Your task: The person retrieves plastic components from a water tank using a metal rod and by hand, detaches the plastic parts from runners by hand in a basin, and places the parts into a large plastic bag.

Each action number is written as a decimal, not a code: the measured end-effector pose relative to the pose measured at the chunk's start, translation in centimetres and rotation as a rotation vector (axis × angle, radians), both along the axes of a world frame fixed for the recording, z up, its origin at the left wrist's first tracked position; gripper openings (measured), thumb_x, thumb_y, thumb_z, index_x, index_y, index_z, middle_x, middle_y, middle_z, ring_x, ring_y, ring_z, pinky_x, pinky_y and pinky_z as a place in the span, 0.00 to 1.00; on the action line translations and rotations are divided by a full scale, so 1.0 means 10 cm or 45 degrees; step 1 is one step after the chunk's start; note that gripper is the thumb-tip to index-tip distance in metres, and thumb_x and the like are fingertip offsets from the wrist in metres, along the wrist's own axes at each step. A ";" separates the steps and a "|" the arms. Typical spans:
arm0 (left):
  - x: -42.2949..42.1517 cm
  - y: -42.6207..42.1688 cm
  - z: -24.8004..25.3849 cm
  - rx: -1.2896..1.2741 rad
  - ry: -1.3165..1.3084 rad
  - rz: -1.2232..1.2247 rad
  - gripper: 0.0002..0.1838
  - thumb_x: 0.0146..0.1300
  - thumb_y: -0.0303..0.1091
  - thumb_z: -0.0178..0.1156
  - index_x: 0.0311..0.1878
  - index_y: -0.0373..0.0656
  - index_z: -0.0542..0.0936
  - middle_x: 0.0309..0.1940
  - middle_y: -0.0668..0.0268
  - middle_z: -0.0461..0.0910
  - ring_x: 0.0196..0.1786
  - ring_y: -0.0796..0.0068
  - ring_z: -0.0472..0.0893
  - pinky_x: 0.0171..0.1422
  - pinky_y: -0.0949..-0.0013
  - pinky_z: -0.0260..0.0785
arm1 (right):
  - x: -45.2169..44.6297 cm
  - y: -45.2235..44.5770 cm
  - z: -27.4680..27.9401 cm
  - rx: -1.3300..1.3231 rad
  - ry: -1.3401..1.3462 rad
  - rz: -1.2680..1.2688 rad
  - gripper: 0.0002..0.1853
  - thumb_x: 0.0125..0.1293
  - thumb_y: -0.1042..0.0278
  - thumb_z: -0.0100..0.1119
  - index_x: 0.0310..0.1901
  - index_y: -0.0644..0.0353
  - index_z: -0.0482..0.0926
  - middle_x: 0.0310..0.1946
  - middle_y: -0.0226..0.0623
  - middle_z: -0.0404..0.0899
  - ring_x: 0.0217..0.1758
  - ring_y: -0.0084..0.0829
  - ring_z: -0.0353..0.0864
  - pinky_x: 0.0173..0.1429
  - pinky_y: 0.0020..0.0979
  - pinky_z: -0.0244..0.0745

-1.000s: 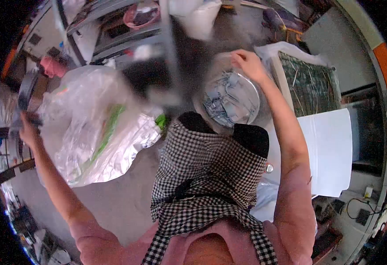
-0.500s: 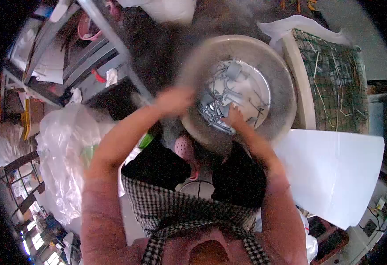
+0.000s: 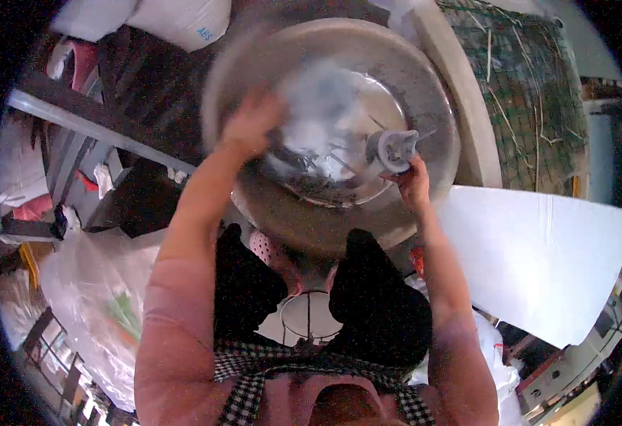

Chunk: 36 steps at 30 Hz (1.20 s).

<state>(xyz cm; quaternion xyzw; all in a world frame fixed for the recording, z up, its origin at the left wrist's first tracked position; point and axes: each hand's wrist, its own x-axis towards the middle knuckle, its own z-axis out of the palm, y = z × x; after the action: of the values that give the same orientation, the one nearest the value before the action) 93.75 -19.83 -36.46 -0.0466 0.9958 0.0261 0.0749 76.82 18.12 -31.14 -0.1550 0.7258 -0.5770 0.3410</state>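
Observation:
A large round basin (image 3: 435, 113) stands in front of me, with blurred grey plastic pieces (image 3: 318, 92) and thin dark scraps in it. My right hand (image 3: 415, 183) grips a grey cup-shaped plastic part (image 3: 396, 150) over the basin's right side; its round open end faces up and a spout-like bit sticks out to the right. Over the basin's left side is my left hand (image 3: 254, 122), smeared by motion. Whether its fingers hold anything cannot be made out.
A green mesh panel in a pale frame (image 3: 531, 92) stands right of the basin, with a white sheet (image 3: 538, 255) below it. Clear plastic bags (image 3: 98, 298) lie at left under a metal frame (image 3: 98, 131). White sacks (image 3: 183, 21) sit at the far left.
My right hand has lifted from the pieces in the basin and now holds the cup-shaped part. My left hand has moved up and over the basin's left side. The view has shifted.

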 end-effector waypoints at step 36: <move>0.37 0.74 1.46 0.160 -0.971 0.097 0.17 0.59 0.38 0.50 0.48 0.39 0.72 0.44 0.55 0.75 0.45 0.60 0.76 0.50 0.60 0.67 | 0.43 0.01 0.40 -0.489 -1.100 -0.361 0.27 0.58 0.55 0.37 0.55 0.66 0.61 0.54 0.45 0.66 0.55 0.45 0.68 0.52 0.53 0.70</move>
<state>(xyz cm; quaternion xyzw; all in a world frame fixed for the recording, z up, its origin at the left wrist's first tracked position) 97.43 -12.39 -21.81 -0.0851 0.8904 0.0705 0.4415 81.08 18.25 -27.17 0.1388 0.4126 -0.7526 0.4941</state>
